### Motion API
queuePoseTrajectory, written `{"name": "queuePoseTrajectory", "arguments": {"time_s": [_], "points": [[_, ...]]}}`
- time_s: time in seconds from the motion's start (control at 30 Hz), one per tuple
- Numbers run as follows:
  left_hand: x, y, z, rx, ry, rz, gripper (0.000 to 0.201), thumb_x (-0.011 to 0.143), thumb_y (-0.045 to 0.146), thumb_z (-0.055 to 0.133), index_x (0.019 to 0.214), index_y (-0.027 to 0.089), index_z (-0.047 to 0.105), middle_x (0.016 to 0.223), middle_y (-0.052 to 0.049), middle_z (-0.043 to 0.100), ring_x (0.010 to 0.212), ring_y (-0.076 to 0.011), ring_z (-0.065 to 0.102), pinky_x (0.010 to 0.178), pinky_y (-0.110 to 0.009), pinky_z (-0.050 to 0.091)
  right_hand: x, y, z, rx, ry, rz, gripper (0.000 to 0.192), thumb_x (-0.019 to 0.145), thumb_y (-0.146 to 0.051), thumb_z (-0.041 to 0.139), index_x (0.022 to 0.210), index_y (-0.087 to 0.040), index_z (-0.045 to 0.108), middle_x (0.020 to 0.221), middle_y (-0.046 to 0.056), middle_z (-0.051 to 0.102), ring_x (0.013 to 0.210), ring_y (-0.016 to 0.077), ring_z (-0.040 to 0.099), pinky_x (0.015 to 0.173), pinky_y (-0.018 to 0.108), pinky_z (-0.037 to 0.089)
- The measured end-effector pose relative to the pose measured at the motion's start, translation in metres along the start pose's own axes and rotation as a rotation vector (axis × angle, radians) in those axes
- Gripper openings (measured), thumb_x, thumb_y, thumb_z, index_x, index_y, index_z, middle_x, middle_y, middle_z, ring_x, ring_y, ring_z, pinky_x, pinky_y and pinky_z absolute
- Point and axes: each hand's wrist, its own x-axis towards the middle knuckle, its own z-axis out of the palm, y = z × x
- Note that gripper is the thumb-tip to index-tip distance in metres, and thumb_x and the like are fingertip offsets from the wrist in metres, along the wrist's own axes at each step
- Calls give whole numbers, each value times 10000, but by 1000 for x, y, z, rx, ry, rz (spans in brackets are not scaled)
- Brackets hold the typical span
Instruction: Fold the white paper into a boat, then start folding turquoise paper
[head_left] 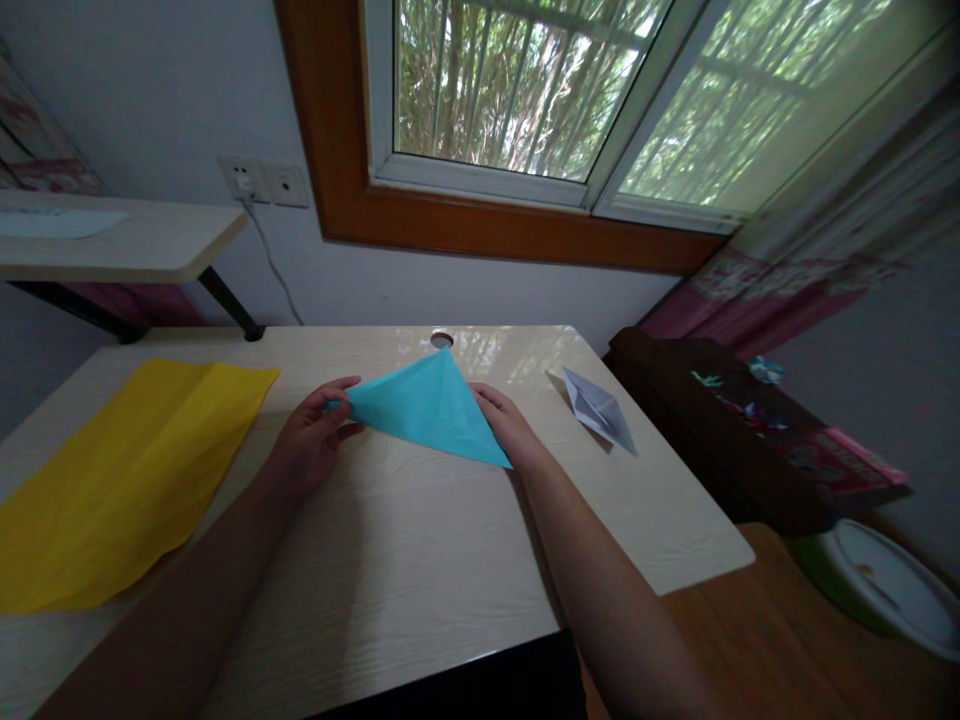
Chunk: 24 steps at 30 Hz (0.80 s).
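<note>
**Blue sheet folded to a triangle, both hands on it**

Your blue paper (429, 412) already stands as a triangle, so at least one fold looks done. The apex points away from you, toward the round hole (442, 340) in the desk (420, 560). No finer creases or flaps show on its upper face; by my read the folding is at an early stage, with most shaping left to do.

Left hand (315, 440): the grip is clenched on the left corner of the triangle, thumb on top, fingers curled beneath. The corner tip pokes out just past the thumb. The rest of the sheet runs off to the right of this grip.

Right hand (510, 425): it lies along the right edge of the triangle, fingers tucked under or behind the paper. You cannot see the fingertips, so I cannot tell if this grip pinches the sheet or only supports it. The paper sits to the left of this hand, touching it.

The triangle seems lifted slightly off the desk on its far side, near edge low; how high is hard to tell.

Around the grips:
- Yellow sheet (127, 470), creased but spread flat, well left of your left hand.
- Pale folded paper piece (598, 408), pointed, right of your right hand, near but apart.
- Dark box (742, 450) with small coloured bits, beyond the desk's right edge.
</note>
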Motion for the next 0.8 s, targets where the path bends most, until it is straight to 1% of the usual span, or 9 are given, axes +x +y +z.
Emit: {"name": "queuePoseTrajectory", "arguments": {"time_s": [0.1, 0.17, 0.27, 0.37, 0.47, 0.57, 0.67, 0.73, 0.8], "points": [[-1, 1, 1, -37, -31, -1, 185, 736, 324, 798, 809, 221, 662, 1439, -5, 532, 1118, -217, 609, 803, -329, 589, -1, 6, -1, 27, -68, 72, 355, 768, -510, 736, 989, -233, 760, 903, 10, 738, 797, 202, 645, 730, 319, 491], [0, 2, 1, -51, -30, -7, 180, 768, 357, 761, 774, 208, 660, 1449, -12, 526, 1141, -229, 597, 824, -346, 587, -2, 8, -1, 34, -89, 96, 338, 749, -487, 761, 958, -221, 761, 839, 0, 723, 720, 184, 623, 682, 304, 475], [3, 1, 0, -57, -4, -2, 247, 817, 407, 686, 707, 190, 639, 1412, -30, 557, 1132, -238, 596, 841, -361, 581, -4, 5, -1, 38, -62, 90, 312, 763, -475, 759, 938, -217, 755, 825, -8, 710, 714, 178, 612, 683, 297, 465], [5, -1, 0, -51, -6, 4, 300, 849, 416, 634, 664, 183, 594, 1294, -52, 623, 1107, -239, 608, 863, -377, 571, -4, 1, 0, 39, 7, 91, 314, 754, -474, 769, 928, -214, 743, 828, -6, 703, 729, 183, 611, 688, 296, 467], [6, -3, 2, -43, -13, -31, 234, 856, 401, 631, 755, 190, 622, 1225, -65, 649, 1103, -236, 619, 852, -372, 570, -4, -2, 1, 59, 73, 88, 329, 743, -475, 774, 939, -214, 734, 847, -1, 701, 737, 188, 609, 694, 299, 473], [6, -4, 4, -67, -24, -81, 168, 852, 378, 663, 892, 216, 646, 1328, -52, 609, 1149, -242, 618, 839, -372, 579, -4, -2, 2, 53, 114, 77, 330, 749, -485, 762, 934, -215, 721, 833, -1, 688, 730, 188, 597, 689, 299, 470], [3, -5, 7, -116, -93, -114, 210, 861, 415, 672, 851, 219, 595, 1430, -37, 546, 1193, -277, 617, 861, -424, 585, -5, -2, 5, -20, 154, 14, 294, 792, -486, 724, 903, -216, 697, 800, -8, 653, 717, 176, 564, 673, 288, 444], [1, -6, 9, -140, -140, -143, 264, 865, 451, 676, 843, 218, 553, 1448, -38, 535, 1195, -295, 628, 891, -468, 576, -6, -3, 7, -143, 200, -71, 271, 830, -484, 688, 853, -214, 674, 763, -15, 613, 705, 165, 528, 664, 281, 415], [-2, -7, 11, -155, -180, -170, 290, 856, 476, 695, 895, 235, 538, 1439, -45, 545, 1193, -303, 636, 921, -506, 561, -9, -6, 11, -294, 248, -163, 277, 864, -479, 653, 786, -213, 640, 712, -18, 557, 686, 160, 491, 646, 280, 380]]}}
